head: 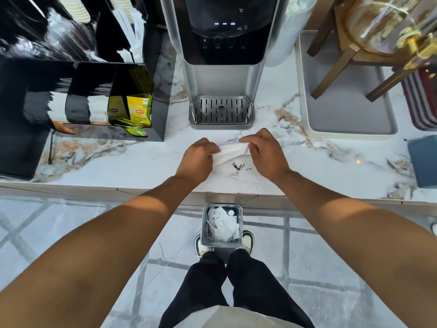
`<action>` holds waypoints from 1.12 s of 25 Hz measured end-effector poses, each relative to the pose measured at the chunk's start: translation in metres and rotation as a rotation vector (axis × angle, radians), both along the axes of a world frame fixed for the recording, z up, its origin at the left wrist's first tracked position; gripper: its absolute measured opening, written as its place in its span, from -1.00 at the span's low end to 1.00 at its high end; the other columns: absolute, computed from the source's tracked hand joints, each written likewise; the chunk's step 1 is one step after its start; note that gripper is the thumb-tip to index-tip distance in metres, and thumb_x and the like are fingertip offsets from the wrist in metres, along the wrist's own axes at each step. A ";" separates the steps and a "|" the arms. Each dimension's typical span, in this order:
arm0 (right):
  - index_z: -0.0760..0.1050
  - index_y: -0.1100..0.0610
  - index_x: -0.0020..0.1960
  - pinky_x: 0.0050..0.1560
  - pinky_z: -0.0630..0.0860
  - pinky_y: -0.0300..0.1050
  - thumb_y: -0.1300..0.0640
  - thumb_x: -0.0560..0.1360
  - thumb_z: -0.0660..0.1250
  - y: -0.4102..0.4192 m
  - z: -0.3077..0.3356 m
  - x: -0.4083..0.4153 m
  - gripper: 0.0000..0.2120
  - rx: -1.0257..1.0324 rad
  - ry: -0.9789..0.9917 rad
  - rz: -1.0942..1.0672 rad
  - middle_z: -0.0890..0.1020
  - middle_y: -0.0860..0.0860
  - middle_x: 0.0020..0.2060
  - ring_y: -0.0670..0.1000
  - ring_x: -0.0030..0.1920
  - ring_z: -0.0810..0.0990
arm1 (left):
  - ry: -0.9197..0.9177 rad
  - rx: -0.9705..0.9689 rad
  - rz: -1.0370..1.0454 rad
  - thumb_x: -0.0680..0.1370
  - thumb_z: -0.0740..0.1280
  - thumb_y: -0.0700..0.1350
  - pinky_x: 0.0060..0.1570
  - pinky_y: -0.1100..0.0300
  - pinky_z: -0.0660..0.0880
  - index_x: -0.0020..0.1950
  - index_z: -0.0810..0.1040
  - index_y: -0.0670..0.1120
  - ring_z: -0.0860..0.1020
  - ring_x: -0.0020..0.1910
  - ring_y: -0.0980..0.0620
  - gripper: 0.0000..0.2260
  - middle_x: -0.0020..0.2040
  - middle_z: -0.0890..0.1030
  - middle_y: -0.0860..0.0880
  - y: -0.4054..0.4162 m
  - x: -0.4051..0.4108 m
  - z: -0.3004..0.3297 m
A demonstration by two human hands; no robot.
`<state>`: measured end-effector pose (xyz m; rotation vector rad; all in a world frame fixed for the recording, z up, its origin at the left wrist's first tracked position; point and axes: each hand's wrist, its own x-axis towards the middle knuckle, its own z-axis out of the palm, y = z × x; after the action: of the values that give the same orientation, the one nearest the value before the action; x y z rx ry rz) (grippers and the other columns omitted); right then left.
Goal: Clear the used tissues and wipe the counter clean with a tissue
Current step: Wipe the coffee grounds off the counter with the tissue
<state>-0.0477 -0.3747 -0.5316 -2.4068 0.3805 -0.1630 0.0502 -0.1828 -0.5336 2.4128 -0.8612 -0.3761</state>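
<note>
A white tissue (230,151) is stretched between my two hands just above the marble counter (132,162). My left hand (197,157) pinches its left end and my right hand (264,151) pinches its right end. Dark crumbs (237,166) lie scattered on the counter under the tissue's near edge, with finer specks spreading toward the counter's front. Below the counter edge, a small grey bin (221,226) on the floor holds crumpled white tissues (223,223).
A water dispenser with a drip tray (221,112) stands right behind my hands. A black organiser with tea bags (113,100) is at left. At right are a grey tray (343,110) with a wooden stand and a blue box (424,159).
</note>
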 end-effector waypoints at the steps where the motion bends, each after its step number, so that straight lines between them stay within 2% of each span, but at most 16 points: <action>1: 0.62 0.15 0.15 -0.01 0.42 -0.24 0.37 0.58 0.20 0.000 0.001 0.006 -0.70 -0.001 0.006 -0.005 0.47 0.12 -0.06 -0.03 -0.16 0.47 | 0.000 -0.002 0.009 0.50 0.27 -0.41 0.08 -0.01 0.54 0.09 0.66 -0.20 0.59 0.00 -0.19 -0.73 0.06 0.62 -0.16 -0.003 0.004 0.002; 4: 0.63 0.17 0.13 0.08 0.45 -0.18 0.36 0.57 0.17 -0.002 -0.002 0.021 -0.70 0.005 0.067 -0.047 0.48 0.14 -0.01 0.04 -0.09 0.53 | -0.033 0.025 0.021 0.51 0.25 -0.41 0.09 0.00 0.54 0.06 0.67 -0.21 0.59 0.03 -0.18 -0.74 0.07 0.63 -0.15 -0.012 0.016 0.001; 6: 0.63 0.18 0.12 0.14 0.46 -0.13 0.27 0.58 0.18 0.000 -0.005 0.028 -0.73 0.009 0.120 -0.093 0.48 0.13 0.03 0.09 -0.02 0.56 | -0.063 0.048 0.006 0.52 0.24 -0.42 0.11 0.00 0.53 0.07 0.68 -0.22 0.59 0.07 -0.18 -0.73 0.09 0.64 -0.16 -0.017 0.020 -0.004; 8: 0.63 0.14 0.09 0.17 0.46 -0.11 0.06 0.57 0.23 0.006 -0.010 0.037 -0.75 0.012 0.177 -0.153 0.47 0.09 0.05 0.09 0.03 0.57 | -0.078 0.048 -0.010 0.51 0.25 -0.42 0.11 0.01 0.52 0.08 0.68 -0.22 0.58 0.08 -0.19 -0.72 0.07 0.65 -0.16 -0.022 0.023 -0.011; 10: 0.62 0.12 0.09 0.19 0.47 -0.10 -0.17 0.51 0.30 0.013 -0.014 0.046 -0.61 -0.002 0.223 -0.175 0.49 0.07 0.09 0.06 0.07 0.56 | -0.068 0.029 -0.008 0.50 0.27 -0.41 0.08 0.01 0.53 0.06 0.69 -0.20 0.60 0.05 -0.19 -0.73 0.04 0.66 -0.15 -0.025 0.026 -0.016; 11: 0.61 0.12 0.11 0.18 0.48 -0.09 -0.23 0.48 0.34 0.015 -0.016 0.049 -0.56 -0.017 0.231 -0.169 0.49 0.07 0.11 0.05 0.07 0.56 | -0.060 0.017 -0.005 0.50 0.28 -0.40 0.06 0.00 0.54 0.05 0.70 -0.18 0.60 0.03 -0.19 -0.74 0.03 0.67 -0.15 -0.027 0.027 -0.018; 13: 0.57 0.10 0.15 0.15 0.49 -0.08 -0.18 0.46 0.40 0.019 -0.019 0.054 -0.58 -0.026 0.211 -0.160 0.50 0.07 0.13 0.08 0.06 0.57 | -0.048 -0.014 0.019 0.50 0.31 -0.37 0.02 0.00 0.55 0.02 0.71 -0.17 0.62 -0.03 -0.19 -0.77 -0.01 0.68 -0.15 -0.028 0.029 -0.020; 15: 0.54 0.08 0.17 0.11 0.52 -0.03 -0.05 0.49 0.43 0.021 -0.022 0.055 -0.67 -0.021 0.170 -0.135 0.50 0.09 0.13 0.13 0.02 0.58 | -0.033 -0.039 0.021 0.48 0.35 -0.35 -0.01 0.02 0.55 -0.01 0.69 -0.17 0.62 -0.06 -0.19 -0.82 -0.04 0.68 -0.14 -0.025 0.033 -0.021; 17: 0.55 0.09 0.14 0.05 0.54 -0.01 0.06 0.50 0.43 0.023 -0.024 0.054 -0.75 -0.054 0.128 -0.083 0.52 0.09 0.09 0.14 -0.01 0.58 | -0.056 -0.018 -0.058 0.48 0.40 -0.30 -0.01 0.04 0.55 0.02 0.65 -0.18 0.60 -0.04 -0.18 -0.86 0.00 0.64 -0.13 -0.020 0.032 -0.020; 19: 0.57 0.12 0.09 -0.02 0.53 -0.04 0.12 0.51 0.42 0.021 -0.026 0.055 -0.82 -0.083 0.101 -0.035 0.55 0.08 0.00 0.13 -0.06 0.58 | -0.161 0.034 -0.173 0.50 0.40 -0.24 0.03 -0.02 0.54 0.11 0.61 -0.21 0.56 0.05 -0.22 -0.81 0.06 0.59 -0.17 -0.010 0.031 -0.023; 21: 0.57 0.12 0.04 -0.09 0.53 -0.06 0.15 0.50 0.41 0.016 -0.026 0.055 -0.87 -0.078 0.087 -0.025 0.54 0.01 -0.15 0.09 -0.14 0.57 | -0.266 0.064 -0.215 0.54 0.34 -0.22 0.11 -0.09 0.50 0.18 0.56 -0.25 0.52 0.11 -0.27 -0.77 0.12 0.56 -0.23 0.006 0.033 -0.028; 23: 0.52 0.08 0.06 -0.15 0.53 -0.08 0.16 0.50 0.39 0.010 -0.026 0.052 -0.85 -0.053 0.078 -0.053 0.48 -0.09 -0.26 0.02 -0.21 0.52 | -0.310 0.093 -0.170 0.58 0.26 -0.19 0.27 -0.11 0.43 0.27 0.51 -0.26 0.47 0.23 -0.27 -0.72 0.24 0.52 -0.25 0.022 0.035 -0.033; 25: 0.50 0.06 0.10 -0.14 0.50 -0.11 0.19 0.51 0.37 0.010 -0.028 0.049 -0.81 -0.056 0.057 -0.053 0.46 -0.12 -0.24 -0.02 -0.21 0.49 | -0.299 0.133 -0.124 0.63 0.20 -0.13 0.42 -0.08 0.31 0.38 0.43 -0.23 0.39 0.37 -0.25 -0.66 0.38 0.45 -0.24 0.035 0.037 -0.040; 28: 0.56 0.08 0.07 -0.09 0.47 -0.13 0.23 0.52 0.34 0.014 -0.031 0.046 -0.85 -0.070 0.053 -0.036 0.51 -0.06 -0.17 0.01 -0.17 0.50 | -0.254 0.135 -0.078 0.67 0.15 -0.09 0.53 -0.08 0.16 0.47 0.36 -0.23 0.26 0.51 -0.20 -0.60 0.50 0.33 -0.23 0.041 0.037 -0.048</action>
<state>-0.0013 -0.3605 -0.5627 -2.4778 0.4490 -0.1308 0.0877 -0.1416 -0.5818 2.5957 -1.0726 -0.1626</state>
